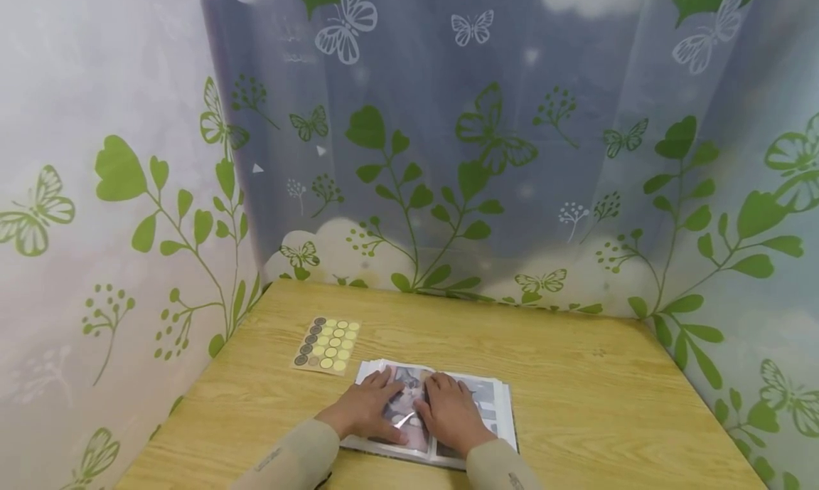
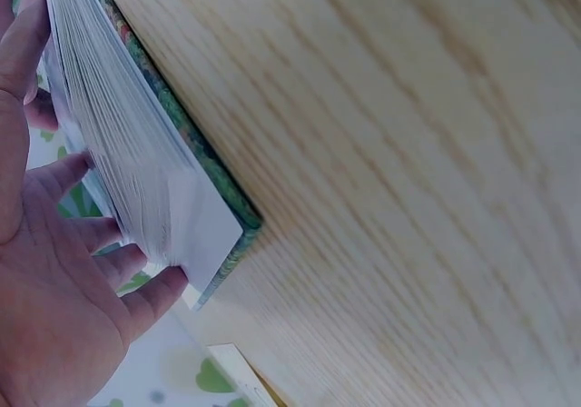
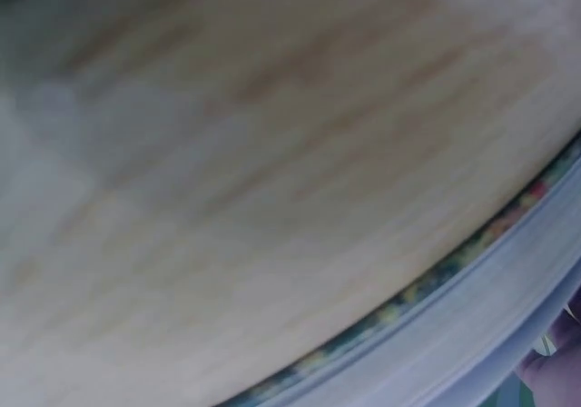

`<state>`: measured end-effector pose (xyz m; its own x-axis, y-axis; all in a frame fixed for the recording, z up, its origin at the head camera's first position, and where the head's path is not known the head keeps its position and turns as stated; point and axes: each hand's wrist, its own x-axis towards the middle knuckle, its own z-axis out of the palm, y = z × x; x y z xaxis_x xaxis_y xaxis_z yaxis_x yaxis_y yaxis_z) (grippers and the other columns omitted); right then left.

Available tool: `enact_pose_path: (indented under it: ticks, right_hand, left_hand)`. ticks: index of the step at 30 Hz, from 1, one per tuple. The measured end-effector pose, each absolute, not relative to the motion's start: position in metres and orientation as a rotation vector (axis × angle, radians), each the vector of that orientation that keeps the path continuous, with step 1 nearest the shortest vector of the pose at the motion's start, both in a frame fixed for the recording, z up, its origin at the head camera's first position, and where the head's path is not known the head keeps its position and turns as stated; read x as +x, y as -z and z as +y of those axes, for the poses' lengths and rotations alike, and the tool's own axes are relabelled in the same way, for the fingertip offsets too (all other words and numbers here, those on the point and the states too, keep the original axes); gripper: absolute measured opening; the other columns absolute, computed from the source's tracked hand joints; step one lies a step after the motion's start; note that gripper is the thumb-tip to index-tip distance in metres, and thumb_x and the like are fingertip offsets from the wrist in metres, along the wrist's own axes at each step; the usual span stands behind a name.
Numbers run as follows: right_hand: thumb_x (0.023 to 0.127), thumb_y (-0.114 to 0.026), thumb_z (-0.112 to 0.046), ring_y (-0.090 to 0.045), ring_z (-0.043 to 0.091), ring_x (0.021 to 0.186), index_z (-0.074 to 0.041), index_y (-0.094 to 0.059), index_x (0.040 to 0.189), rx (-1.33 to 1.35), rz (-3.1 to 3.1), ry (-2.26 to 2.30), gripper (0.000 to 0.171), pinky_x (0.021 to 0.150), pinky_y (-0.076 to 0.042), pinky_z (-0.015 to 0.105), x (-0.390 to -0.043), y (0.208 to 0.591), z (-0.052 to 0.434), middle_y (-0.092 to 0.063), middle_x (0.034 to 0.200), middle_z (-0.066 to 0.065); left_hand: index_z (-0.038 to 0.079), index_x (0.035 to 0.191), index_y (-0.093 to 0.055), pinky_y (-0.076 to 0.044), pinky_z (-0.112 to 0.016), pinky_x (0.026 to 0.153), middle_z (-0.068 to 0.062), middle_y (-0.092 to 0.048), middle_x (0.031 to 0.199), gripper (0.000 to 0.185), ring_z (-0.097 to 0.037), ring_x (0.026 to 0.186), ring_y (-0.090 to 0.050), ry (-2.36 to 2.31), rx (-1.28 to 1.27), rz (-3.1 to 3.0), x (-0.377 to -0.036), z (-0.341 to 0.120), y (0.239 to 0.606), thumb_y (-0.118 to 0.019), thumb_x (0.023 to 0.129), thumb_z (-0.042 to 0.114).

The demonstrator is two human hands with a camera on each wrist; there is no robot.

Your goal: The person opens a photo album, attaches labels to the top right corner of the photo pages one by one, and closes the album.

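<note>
An open photo album (image 1: 505, 415) lies on the table, with clear sleeves over its printed pictures. My left hand (image 1: 367, 408) rests on the left page, its fingers spread over a glossy photo (image 1: 409, 397). Beside it, my right hand (image 1: 453, 412) lies across the inner part of the right page near the fold, covering much of that page's picture. The left wrist view shows the thick stack of pages (image 2: 136, 153) above a dark, patterned cover (image 2: 204, 157), and the fingertips of the left hand (image 2: 68, 280) on the page. Only a sliver of the right hand (image 3: 556, 375) appears in the right wrist view.
A sheet of round stickers (image 1: 328, 344), in dark brown and yellow, lies beyond the album's left corner. The wood-grain table (image 1: 576, 376) is bordered by hanging curtains (image 1: 435, 212) printed with green leaves and butterflies.
</note>
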<state>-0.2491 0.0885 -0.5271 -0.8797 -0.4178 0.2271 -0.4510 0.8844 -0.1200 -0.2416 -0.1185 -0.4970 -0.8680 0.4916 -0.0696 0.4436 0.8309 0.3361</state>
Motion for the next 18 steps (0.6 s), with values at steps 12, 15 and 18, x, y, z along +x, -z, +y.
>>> enact_pose_path:
  ticks: [12,15,18]
  right_hand:
    - [0.102,-0.050,-0.043,-0.047,0.036,0.130,0.004,-0.052,0.137,0.698,-2.903,-0.304,0.059,0.105,-0.039,0.055,-0.252,0.516,0.082,-0.051,0.136,0.021]
    - [0.102,-0.050,-0.043,-0.045,0.035,0.132,0.003,-0.051,0.139,0.696,-2.917,-0.307,0.059,0.107,-0.037,0.055,-0.253,0.515,0.080,-0.049,0.140,0.020]
    - [0.102,-0.050,-0.043,-0.044,0.036,0.134,0.003,-0.050,0.140,0.707,-2.928,-0.305,0.059,0.108,-0.037,0.055,-0.254,0.516,0.078,-0.047,0.143,0.020]
  left_hand:
    - [0.010,0.147,-0.047,-0.034,-0.062,0.107,-0.022,-0.031,0.157,0.096,-0.042,0.142,-0.031,-0.449,0.767,2.876,-0.243,-0.119,0.498,-0.079,0.072,0.063]
    - [0.011,0.147,-0.047,-0.034,-0.062,0.108,-0.021,-0.031,0.157,0.096,-0.041,0.142,-0.030,-0.445,0.757,2.872,-0.243,-0.119,0.499,-0.078,0.073,0.063]
    - [0.011,0.147,-0.047,-0.033,-0.062,0.108,-0.021,-0.030,0.157,0.097,-0.042,0.142,-0.030,-0.441,0.757,2.868,-0.243,-0.118,0.499,-0.077,0.072,0.064]
